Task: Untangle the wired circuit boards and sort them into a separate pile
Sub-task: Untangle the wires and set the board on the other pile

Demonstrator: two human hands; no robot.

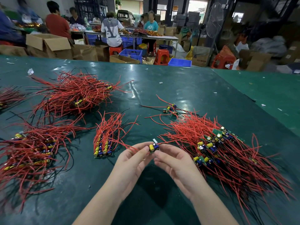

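Circuit board (153, 147) pinched between curled fingers of left hand (133, 157) and right hand (174, 161).

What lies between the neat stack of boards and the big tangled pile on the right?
In the head view, both hands, left hand and right hand, pinch one circuit board there.

Large pale "LV"-style monogram (110, 30) legible across the back of a white T-shirt (112, 35) worn by a seated person at a far table. Dark print on a cardboard box (200, 57) beside the red stools, too small to make out. Nothing readable on the circuit boards, wires or green tabletop (186, 88).
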